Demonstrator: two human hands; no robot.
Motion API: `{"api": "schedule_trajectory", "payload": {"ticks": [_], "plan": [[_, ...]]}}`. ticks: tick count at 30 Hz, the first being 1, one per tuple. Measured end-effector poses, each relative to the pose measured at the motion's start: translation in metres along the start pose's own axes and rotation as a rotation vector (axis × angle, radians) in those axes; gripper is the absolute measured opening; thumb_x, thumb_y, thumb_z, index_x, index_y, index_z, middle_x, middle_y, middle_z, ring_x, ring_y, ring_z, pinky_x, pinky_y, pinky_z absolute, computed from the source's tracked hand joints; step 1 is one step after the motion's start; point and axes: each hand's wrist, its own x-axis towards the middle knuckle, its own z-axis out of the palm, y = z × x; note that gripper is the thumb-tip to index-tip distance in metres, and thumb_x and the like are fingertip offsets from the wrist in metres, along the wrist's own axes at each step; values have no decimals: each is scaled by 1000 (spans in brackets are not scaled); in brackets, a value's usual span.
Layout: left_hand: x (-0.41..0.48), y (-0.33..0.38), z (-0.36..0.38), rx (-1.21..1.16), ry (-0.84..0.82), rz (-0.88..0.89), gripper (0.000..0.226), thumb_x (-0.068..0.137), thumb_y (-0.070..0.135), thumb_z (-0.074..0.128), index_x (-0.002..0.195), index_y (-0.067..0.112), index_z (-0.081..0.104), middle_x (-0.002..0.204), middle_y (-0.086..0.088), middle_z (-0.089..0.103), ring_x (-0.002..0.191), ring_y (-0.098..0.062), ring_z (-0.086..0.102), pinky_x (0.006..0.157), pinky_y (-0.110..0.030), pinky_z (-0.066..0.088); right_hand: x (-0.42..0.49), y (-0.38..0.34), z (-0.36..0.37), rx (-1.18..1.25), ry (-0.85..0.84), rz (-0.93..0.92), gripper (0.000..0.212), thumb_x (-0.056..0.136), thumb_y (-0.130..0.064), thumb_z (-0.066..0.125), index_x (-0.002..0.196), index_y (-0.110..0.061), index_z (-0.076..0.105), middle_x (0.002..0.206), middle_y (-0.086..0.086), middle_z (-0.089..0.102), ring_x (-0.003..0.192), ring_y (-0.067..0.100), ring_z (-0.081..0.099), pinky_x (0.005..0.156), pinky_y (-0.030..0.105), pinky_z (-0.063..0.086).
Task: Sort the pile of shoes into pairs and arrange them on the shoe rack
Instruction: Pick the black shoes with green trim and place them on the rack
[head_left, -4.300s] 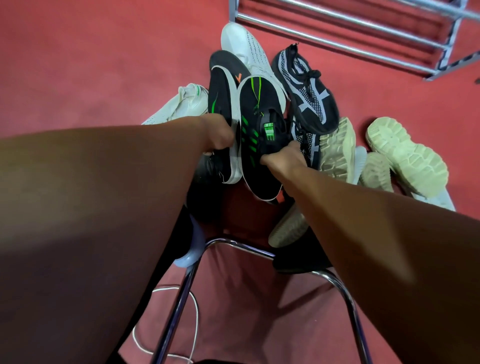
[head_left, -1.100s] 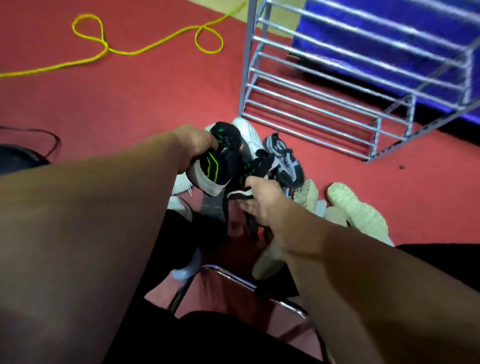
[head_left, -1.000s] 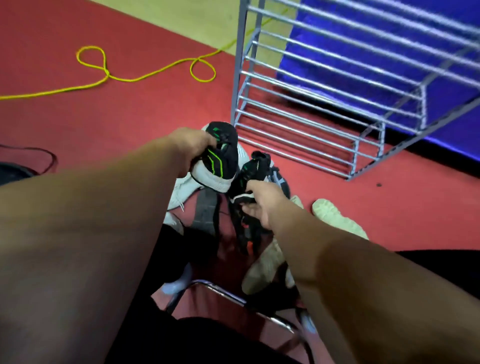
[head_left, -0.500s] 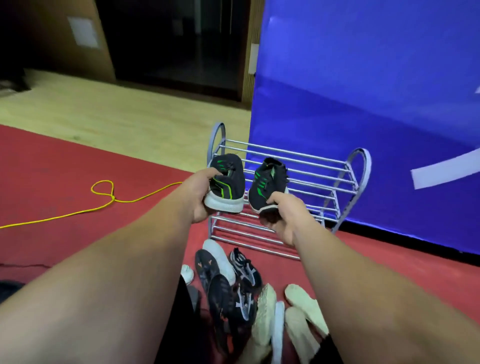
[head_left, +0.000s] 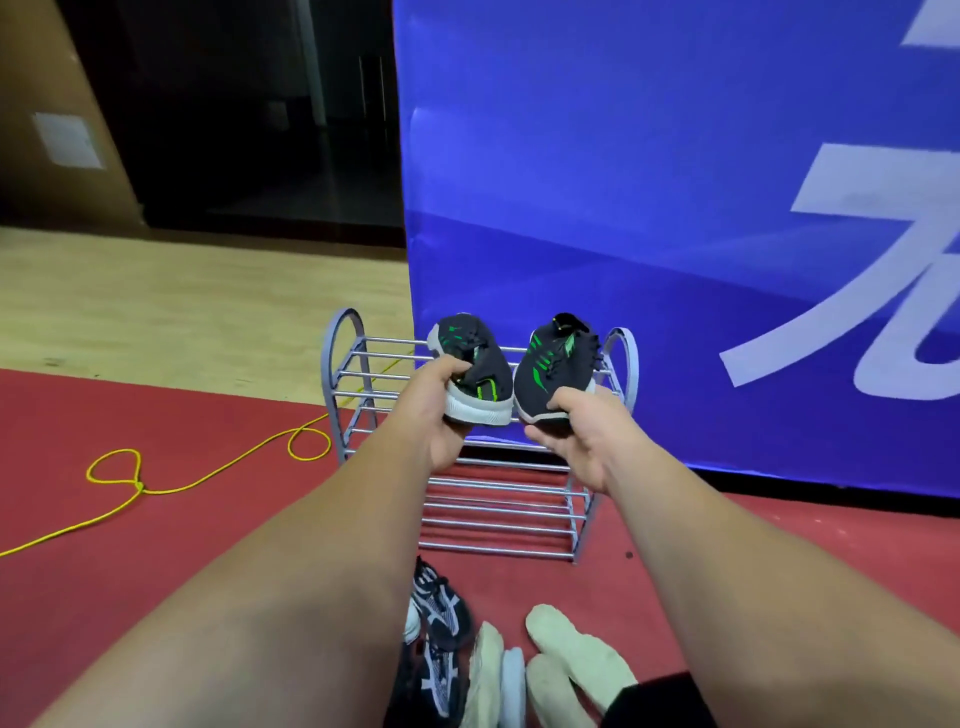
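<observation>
Two black-and-green shoes (head_left: 475, 371) are gripped, one per hand, left hand (head_left: 434, 415) and right hand (head_left: 576, 434) fingers curled round each; best set them side by side, toes aligned, on the shoe rack (head_left: 358, 364) top shelf.

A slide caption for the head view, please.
Left hand grips one black-and-green shoe, right hand its mate, by the shoe rack.

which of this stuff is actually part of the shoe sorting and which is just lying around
Part of the job:
black-and-green shoe held in the left hand
matching shoe held in the right hand
shoe rack
black-and-white shoes, unsorted
cream shoes, unsorted

Just lying about:
yellow cord
blue banner behind the rack
</observation>
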Motion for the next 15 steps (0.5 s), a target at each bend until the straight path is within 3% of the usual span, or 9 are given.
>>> {"api": "schedule_trajectory", "payload": {"ticks": [4,7,12,15], "plan": [[43,-17,10,104,27,-99,34,80,12,53,111,8,68,98,-14,74,81,-31,72,82,-42,60,37,-4,-25,-48,95,-38,47,85,9,57,127,-10,47,119,23,66,79,34,71,55,33,57],[81,-29,17,168,58,-115,39,80,11,58,117,4,69,108,-16,76,90,-32,75,90,-47,59,67,-11,-44,-93,137,-32,48,84,6,56,120,-25,50,113,12,69,81,33,72,54,32,56],[141,-52,29,308,69,-145,31,86,11,56,114,3,68,99,-15,78,83,-28,76,79,-40,62,114,-16,-66,-208,163,-17,45,81,-1,56,108,-37,59,108,8,73,72,26,70,55,34,55],[174,-58,31,375,69,-130,29,87,7,55,112,0,69,96,-16,78,84,-30,77,80,-41,62,142,-12,-71,-248,151,-12,48,84,-2,56,117,-36,60,108,8,74,73,28,70,53,33,54]]}}
